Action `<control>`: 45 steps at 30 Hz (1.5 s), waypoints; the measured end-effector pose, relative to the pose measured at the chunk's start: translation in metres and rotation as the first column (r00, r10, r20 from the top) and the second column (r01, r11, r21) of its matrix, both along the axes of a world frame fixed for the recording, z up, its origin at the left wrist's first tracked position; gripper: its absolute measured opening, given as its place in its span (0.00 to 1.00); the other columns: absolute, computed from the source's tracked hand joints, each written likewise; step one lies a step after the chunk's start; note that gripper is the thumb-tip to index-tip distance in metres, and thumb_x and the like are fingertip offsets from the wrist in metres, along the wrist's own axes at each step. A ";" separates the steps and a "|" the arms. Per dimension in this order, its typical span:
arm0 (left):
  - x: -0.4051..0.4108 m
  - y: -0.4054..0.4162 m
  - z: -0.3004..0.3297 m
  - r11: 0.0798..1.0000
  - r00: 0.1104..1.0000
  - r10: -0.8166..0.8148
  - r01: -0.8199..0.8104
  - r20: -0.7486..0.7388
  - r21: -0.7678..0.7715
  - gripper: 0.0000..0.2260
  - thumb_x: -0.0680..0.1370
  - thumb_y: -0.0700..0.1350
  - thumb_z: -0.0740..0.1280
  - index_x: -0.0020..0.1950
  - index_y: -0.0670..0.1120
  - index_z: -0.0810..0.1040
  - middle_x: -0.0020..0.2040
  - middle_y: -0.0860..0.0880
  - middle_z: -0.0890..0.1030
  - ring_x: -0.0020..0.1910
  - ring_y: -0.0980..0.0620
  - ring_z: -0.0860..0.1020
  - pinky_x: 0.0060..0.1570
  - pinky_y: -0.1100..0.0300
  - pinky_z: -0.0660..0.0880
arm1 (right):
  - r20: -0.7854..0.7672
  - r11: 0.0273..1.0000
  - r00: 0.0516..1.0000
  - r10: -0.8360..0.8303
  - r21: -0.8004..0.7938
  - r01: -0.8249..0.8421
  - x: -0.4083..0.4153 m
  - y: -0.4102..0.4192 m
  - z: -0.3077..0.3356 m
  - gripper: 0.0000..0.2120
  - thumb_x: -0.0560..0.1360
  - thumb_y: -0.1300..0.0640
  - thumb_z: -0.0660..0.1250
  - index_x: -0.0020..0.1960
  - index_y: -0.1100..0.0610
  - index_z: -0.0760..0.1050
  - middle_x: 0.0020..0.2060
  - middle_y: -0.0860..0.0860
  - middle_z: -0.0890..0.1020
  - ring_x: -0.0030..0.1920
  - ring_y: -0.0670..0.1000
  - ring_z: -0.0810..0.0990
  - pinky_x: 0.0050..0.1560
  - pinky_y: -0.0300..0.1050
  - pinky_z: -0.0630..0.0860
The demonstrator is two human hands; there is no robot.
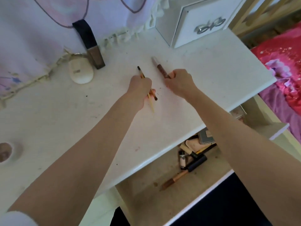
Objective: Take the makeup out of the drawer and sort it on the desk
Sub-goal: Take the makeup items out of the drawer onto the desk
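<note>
Over the middle of the white desk [211,75], my left hand [140,88] is closed around thin makeup pencils [141,73]; their ends stick out above and below the fist. My right hand [179,83] grips a brown pencil with a pale cap [160,67], which points away from me and lies low over the desk. Below the desk's front edge the drawer [146,198] stands open. In it lie a copper-brown pencil [173,180], a dark tube [197,163], a small pale bottle [182,160] and compacts [206,136], partly hidden by my right forearm.
A dark-capped brown bottle [93,51] and a white oval case [80,71] sit at the back left against a lilac cloth. A white box with a silver bow handle [200,20] stands at the back right. A small round jar [7,152] is at the left edge. A pink bedspread [283,66] lies to the right.
</note>
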State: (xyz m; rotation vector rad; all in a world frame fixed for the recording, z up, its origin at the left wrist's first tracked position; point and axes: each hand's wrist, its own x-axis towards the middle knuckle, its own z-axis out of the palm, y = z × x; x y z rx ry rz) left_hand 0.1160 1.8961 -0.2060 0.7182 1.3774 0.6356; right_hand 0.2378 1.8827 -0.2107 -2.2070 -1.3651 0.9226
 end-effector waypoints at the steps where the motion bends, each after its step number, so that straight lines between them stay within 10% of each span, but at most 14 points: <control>1: 0.002 0.014 -0.002 1.000 1.000 0.001 -0.001 -0.014 0.021 0.07 0.76 0.31 0.54 0.50 0.38 0.69 0.39 0.42 0.69 0.36 0.44 0.73 0.45 0.50 0.74 | -0.017 0.999 0.999 -0.029 0.013 0.030 0.000 0.014 -0.002 0.13 0.73 0.62 0.60 0.31 0.55 0.63 0.32 0.53 0.72 0.33 0.52 0.71 0.24 0.32 0.64; 5: 0.008 0.050 0.001 0.996 0.997 -0.009 0.016 -0.078 0.092 0.09 0.78 0.33 0.55 0.40 0.43 0.69 0.36 0.47 0.69 0.42 0.47 0.72 0.50 0.55 0.76 | -0.048 0.993 0.997 -0.066 0.090 0.070 -0.001 0.053 -0.007 0.06 0.75 0.60 0.60 0.42 0.59 0.74 0.41 0.57 0.78 0.44 0.56 0.77 0.37 0.42 0.72; 9: 0.013 0.061 0.000 0.988 1.000 -0.014 0.016 -0.014 0.152 0.20 0.79 0.34 0.54 0.71 0.40 0.61 0.57 0.43 0.73 0.54 0.47 0.73 0.61 0.53 0.72 | -0.078 0.977 0.989 -0.128 0.160 0.140 0.001 0.073 -0.004 0.19 0.77 0.57 0.61 0.67 0.59 0.69 0.58 0.54 0.77 0.60 0.52 0.74 0.62 0.45 0.71; 14: 0.014 0.052 -0.006 0.916 0.980 -0.159 0.191 -0.118 0.352 0.14 0.77 0.34 0.55 0.51 0.52 0.71 0.46 0.55 0.74 0.48 0.55 0.74 0.44 0.72 0.72 | -0.089 0.972 0.991 -0.096 0.204 0.112 0.004 0.070 -0.009 0.19 0.77 0.63 0.57 0.67 0.58 0.70 0.60 0.52 0.77 0.62 0.51 0.73 0.60 0.38 0.67; 17: 0.009 0.044 -0.015 0.819 0.922 -0.224 0.354 -0.317 0.451 0.20 0.77 0.33 0.53 0.67 0.48 0.66 0.61 0.51 0.73 0.61 0.54 0.72 0.56 0.71 0.67 | -0.008 0.975 0.999 -0.041 0.219 0.042 0.004 0.058 -0.016 0.19 0.79 0.61 0.55 0.69 0.58 0.68 0.64 0.52 0.74 0.65 0.50 0.71 0.61 0.35 0.64; 23: -0.020 0.001 -0.047 0.541 0.490 -0.175 0.772 -0.854 0.333 0.23 0.80 0.42 0.54 0.75 0.44 0.53 0.76 0.47 0.55 0.75 0.50 0.50 0.72 0.56 0.42 | 0.242 0.964 0.966 0.093 0.220 -0.148 0.004 0.003 -0.036 0.21 0.80 0.60 0.55 0.72 0.61 0.62 0.71 0.55 0.66 0.72 0.54 0.62 0.70 0.40 0.55; 29: -0.047 -0.075 -0.053 0.430 0.174 -0.108 0.896 -0.979 0.112 0.23 0.82 0.51 0.46 0.76 0.48 0.49 0.77 0.47 0.48 0.76 0.47 0.45 0.72 0.49 0.39 | 0.499 0.950 0.838 0.221 0.083 -0.300 0.000 -0.095 -0.052 0.25 0.80 0.48 0.47 0.74 0.57 0.58 0.75 0.56 0.57 0.75 0.56 0.53 0.74 0.53 0.46; 37: -0.070 -0.207 -0.061 0.317 0.182 -0.113 0.938 -0.977 0.138 0.22 0.79 0.50 0.49 0.72 0.46 0.63 0.74 0.42 0.60 0.73 0.40 0.57 0.70 0.42 0.51 | 0.296 0.955 0.920 0.259 0.065 -0.290 -0.006 -0.225 -0.056 0.24 0.81 0.53 0.54 0.75 0.55 0.56 0.76 0.55 0.54 0.75 0.54 0.51 0.74 0.52 0.53; 45: -0.059 -0.262 -0.088 0.388 0.464 -0.552 0.878 -0.693 0.279 0.17 0.81 0.44 0.55 0.70 0.48 0.66 0.70 0.50 0.67 0.69 0.54 0.65 0.67 0.62 0.62 | 0.473 0.881 0.755 0.454 -0.362 -0.304 0.039 -0.260 -0.067 0.16 0.79 0.57 0.56 0.65 0.56 0.71 0.61 0.54 0.75 0.63 0.56 0.70 0.70 0.52 0.58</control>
